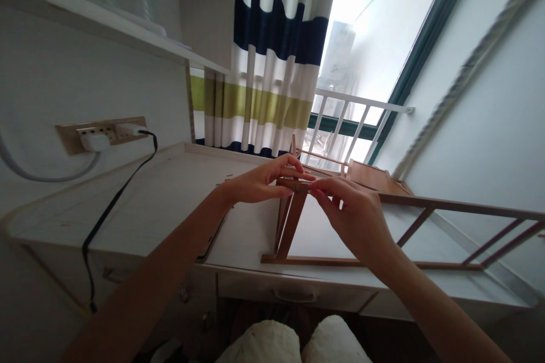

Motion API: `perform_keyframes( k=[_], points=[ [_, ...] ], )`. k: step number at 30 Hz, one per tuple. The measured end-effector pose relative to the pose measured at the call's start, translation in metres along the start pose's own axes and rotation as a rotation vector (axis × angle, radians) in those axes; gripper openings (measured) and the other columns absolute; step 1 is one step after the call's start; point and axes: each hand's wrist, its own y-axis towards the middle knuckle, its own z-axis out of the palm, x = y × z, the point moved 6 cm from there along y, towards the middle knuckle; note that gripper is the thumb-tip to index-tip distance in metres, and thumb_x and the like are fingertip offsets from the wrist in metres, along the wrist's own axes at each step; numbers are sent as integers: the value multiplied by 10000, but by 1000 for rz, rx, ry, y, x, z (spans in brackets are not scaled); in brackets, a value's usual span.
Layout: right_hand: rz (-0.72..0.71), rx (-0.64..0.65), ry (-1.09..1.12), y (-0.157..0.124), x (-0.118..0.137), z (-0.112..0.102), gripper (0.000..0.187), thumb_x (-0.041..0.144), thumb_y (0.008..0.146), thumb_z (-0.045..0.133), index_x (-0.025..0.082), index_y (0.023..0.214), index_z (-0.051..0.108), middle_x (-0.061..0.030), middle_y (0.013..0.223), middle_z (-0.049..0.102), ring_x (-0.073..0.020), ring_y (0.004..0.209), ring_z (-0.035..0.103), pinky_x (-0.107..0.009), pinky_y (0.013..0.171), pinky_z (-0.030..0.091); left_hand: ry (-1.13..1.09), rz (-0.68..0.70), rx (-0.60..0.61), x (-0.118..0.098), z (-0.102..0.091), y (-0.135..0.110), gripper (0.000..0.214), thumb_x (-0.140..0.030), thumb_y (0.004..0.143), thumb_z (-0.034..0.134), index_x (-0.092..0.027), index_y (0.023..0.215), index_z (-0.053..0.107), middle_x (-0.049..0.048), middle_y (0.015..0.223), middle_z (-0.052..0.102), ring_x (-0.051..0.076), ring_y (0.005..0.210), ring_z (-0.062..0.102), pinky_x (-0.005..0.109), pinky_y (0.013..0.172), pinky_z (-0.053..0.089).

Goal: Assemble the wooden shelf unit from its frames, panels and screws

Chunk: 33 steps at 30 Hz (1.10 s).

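Brown wood makes the slim, ladder-shaped frame [293,224] that lies on the long white desk with a raised rim [157,201]. If twelve o'clock is straight ahead of the person, the frame has its near corner joint at twelve, and its two long rails run from there toward three o'clock. Both hands meet at this corner, so the step in hand is, I judge, careful finger work on the joint. The left hand [264,181] comes from the nine o'clock side of the corner; it is half curved, with the thumb on the near face and the fingers over the far side, and it seems to hold the wooden end. The right hand [355,207] is at the three o'clock side, its thumb and forefinger narrow, their tips at the corner; whether they pinch a small piece, I cannot tell. In my judgement, the next move calls for a steady left hold and a fine, well-aligned touch from the right fingertips. A flat brown wooden panel [368,174] rests beyond the right hand, toward one o'clock, and some tiny dark pieces [230,175] lie just past the left wrist, toward eleven.
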Motion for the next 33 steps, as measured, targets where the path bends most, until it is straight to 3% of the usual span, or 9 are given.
perform_keyframes(
  k=[4,8,19,26,33],
  points=[
    [-20,6,-190,-7,4,2,110,236,849,503,216,847,611,26,741,608,-103,555,512,-236,540,352,65,39,-46,-2,2,-2,345,-108,751,549,-169,1055,398,134,1185,534,217,1060,544,358,892,428],
    [-45,29,-221,-8,9,9,119,226,845,485,179,783,576,13,722,604,-122,597,542,-237,515,315,116,67,-117,-1,4,-3,354,-110,743,576,-177,1047,408,131,1196,526,225,1147,479,355,931,416],
    [23,229,-67,-3,10,38,191,218,848,491,169,663,483,25,627,541,-98,531,445,-236,514,255,135,256,-327,10,5,-8,309,-83,684,643,-165,940,489,130,1189,534,228,1171,457,368,979,384],
    [110,266,50,4,8,40,245,243,848,499,166,616,478,40,530,482,-76,470,371,-224,484,219,90,297,-394,23,3,-11,358,-41,655,630,-174,964,507,113,1199,532,232,1243,363,420,1032,307],
    [87,267,27,4,7,42,250,251,855,506,167,623,465,50,521,456,-75,463,357,-218,476,210,52,311,-417,26,2,-9,362,-64,636,668,-166,954,529,118,1120,573,238,1154,467,398,986,373]
  ],
)
